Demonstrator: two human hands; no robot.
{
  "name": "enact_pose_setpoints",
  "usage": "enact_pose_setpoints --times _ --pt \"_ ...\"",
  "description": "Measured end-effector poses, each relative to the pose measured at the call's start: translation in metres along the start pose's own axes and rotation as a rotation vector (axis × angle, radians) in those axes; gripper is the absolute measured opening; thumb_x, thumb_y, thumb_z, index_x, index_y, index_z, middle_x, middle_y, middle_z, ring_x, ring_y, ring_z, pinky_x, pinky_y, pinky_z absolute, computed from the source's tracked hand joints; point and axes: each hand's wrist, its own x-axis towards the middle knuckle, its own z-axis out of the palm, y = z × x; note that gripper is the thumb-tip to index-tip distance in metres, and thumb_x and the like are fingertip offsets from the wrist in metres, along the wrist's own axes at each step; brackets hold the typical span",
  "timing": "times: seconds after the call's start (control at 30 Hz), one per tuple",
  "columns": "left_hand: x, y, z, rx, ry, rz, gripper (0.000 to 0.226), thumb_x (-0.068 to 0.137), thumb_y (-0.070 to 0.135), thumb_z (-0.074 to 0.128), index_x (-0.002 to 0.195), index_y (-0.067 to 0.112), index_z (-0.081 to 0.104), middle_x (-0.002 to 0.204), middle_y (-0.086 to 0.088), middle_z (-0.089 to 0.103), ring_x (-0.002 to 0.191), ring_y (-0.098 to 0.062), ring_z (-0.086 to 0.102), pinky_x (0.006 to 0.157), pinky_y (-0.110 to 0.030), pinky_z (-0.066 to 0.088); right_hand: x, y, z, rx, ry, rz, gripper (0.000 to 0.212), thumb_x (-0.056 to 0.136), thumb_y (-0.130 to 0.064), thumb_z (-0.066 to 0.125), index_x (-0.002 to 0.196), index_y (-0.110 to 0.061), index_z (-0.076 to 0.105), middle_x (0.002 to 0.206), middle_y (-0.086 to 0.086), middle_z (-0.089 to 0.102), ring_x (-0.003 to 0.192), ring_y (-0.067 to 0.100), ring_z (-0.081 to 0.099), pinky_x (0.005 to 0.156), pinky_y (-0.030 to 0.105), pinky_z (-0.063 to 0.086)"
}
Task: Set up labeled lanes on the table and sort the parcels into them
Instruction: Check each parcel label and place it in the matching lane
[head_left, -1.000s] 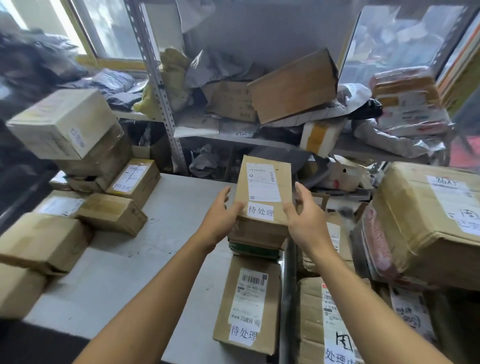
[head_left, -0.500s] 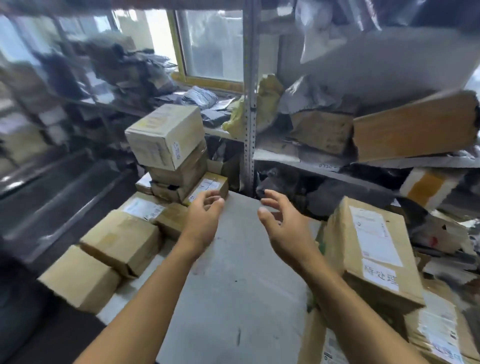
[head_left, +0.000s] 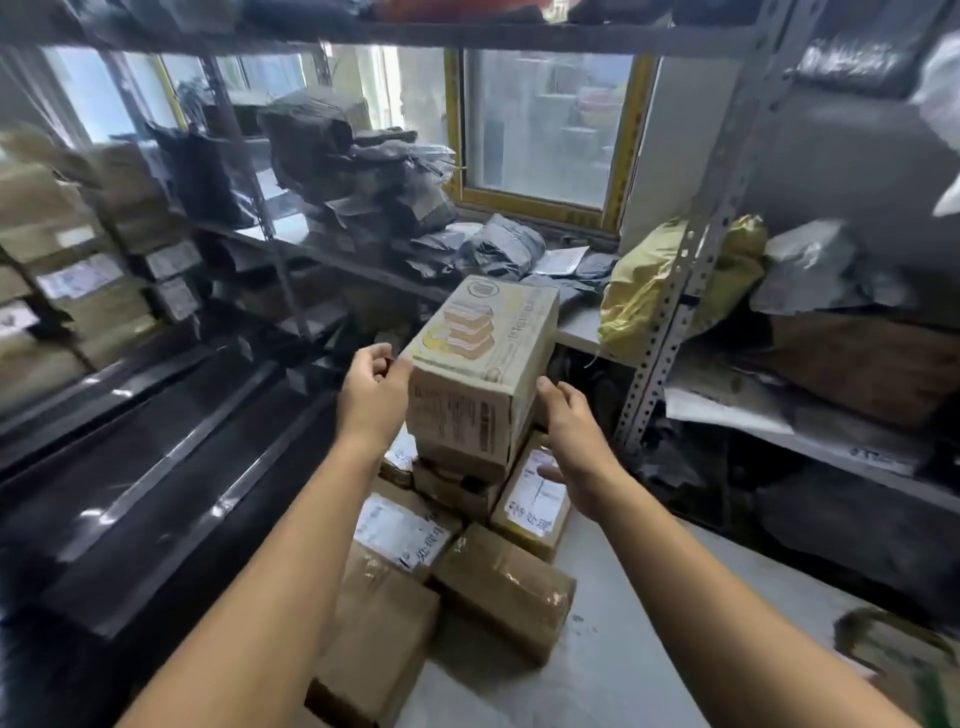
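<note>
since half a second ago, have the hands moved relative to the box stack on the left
Yes. The left hand and right hand have gone from hovering short of the stack to flanking its top printed box.
</note>
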Motion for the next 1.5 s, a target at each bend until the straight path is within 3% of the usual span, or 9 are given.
enact_pose_setpoints --times 0.1,0.2,0.43,0.67,0.83,1.07,1.17,1.33,1.5 --pt "0.017 -0.004 0.006 -0.044 -0.141 -0.057 0.053 0.093 0.045 0.057 0.140 0.021 0.049 0.112 0.012 0.062 0.098 0.000 0.058 0.075 -0.020 0.045 0.013 -0.003 0.015 0.070 -0.038 0.042 0.071 0.094 -0.066 0.042 0.154 -0.041 0.015 0.153 -0.001 0.039 0.119 0.023 0.049 0.085 0.048 0.041" --pt "0.020 -0.007 0.012 -0.052 -0.228 -0.026 0.048 0.087 0.052 0.054 0.129 0.028 0.058 0.114 0.008 0.068 0.105 -0.010 0.061 0.078 -0.029 0.048 0.016 -0.003 0.026 0.119 -0.081 0.035 0.060 0.096 -0.066 0.037 0.151 -0.044 0.025 0.144 -0.003 0.050 0.109 0.019 0.058 0.068 0.039 0.047" --pt "-0.006 0.020 0.010 -0.124 -0.187 0.144 0.039 0.082 0.055 0.056 0.118 0.042 0.063 0.107 0.016 0.071 0.102 -0.007 0.066 0.086 -0.036 0.056 -0.002 -0.010 0.026 0.263 -0.063 -0.193 0.048 0.093 -0.058 0.040 0.136 -0.040 0.053 0.126 -0.003 0.067 0.106 0.022 0.067 0.058 0.032 0.058" --pt "-0.091 0.060 0.012 -0.181 -0.220 0.271 0.046 0.082 0.061 0.061 0.124 0.046 0.052 0.111 0.020 0.068 0.101 -0.001 0.066 0.075 -0.023 0.056 -0.057 -0.016 -0.026 0.327 -0.084 -0.300 0.056 0.088 -0.052 0.039 0.139 -0.035 0.051 0.126 0.000 0.069 0.114 0.032 0.063 0.082 0.051 0.055" --pt "-0.176 0.039 0.031 -0.232 -0.321 0.143 0.039 0.080 0.052 0.067 0.116 0.053 0.051 0.112 0.028 0.066 0.104 0.006 0.063 0.076 -0.017 0.054 -0.118 0.031 -0.085 0.259 -0.017 -0.216 0.059 0.079 -0.054 0.047 0.138 -0.043 0.051 0.121 -0.004 0.070 0.108 0.027 0.066 0.069 0.040 0.056" --pt "-0.316 0.001 0.054 -0.062 -0.433 0.006 0.060 0.075 0.051 0.077 0.129 0.043 0.052 0.125 0.019 0.063 0.117 0.001 0.057 0.100 -0.034 0.050 -0.228 0.117 -0.175 0.225 -0.003 -0.172 0.062 0.072 -0.058 0.053 0.131 -0.039 0.055 0.124 0.000 0.070 0.110 0.029 0.067 0.079 0.047 0.056" --pt "-0.366 0.007 0.065 0.044 -0.404 -0.011 0.053 0.072 0.055 0.076 0.118 0.047 0.051 0.120 0.018 0.066 0.106 0.010 0.060 0.091 -0.026 0.051 -0.272 0.140 -0.194 0.195 0.054 -0.214 0.069 0.071 -0.054 0.061 0.137 -0.036 0.050 0.126 -0.007 0.068 0.108 0.017 0.069 0.084 0.043 0.059" --pt "-0.439 0.012 0.095 0.402 -0.366 0.034 0.105 0.070 0.064 0.074 0.153 0.024 0.025 0.151 -0.003 0.034 0.138 -0.022 0.037 0.115 -0.044 0.033 -0.332 0.168 -0.213 0.034 0.150 -0.230 0.082 0.063 -0.060 0.068 0.137 -0.039 0.040 0.135 -0.011 0.056 0.113 0.004 0.063 0.087 0.026 0.056" --pt "-0.479 0.006 0.108 0.412 -0.455 -0.144 0.127 0.055 0.076 0.072 0.157 0.031 0.010 0.152 -0.010 0.023 0.143 -0.029 0.026 0.118 -0.047 0.028 -0.368 0.186 -0.223 -0.168 0.204 -0.213 0.089 0.070 -0.067 0.069 0.145 -0.035 0.032 0.146 -0.010 0.045 0.131 0.011 0.048 0.107 0.042 0.045"
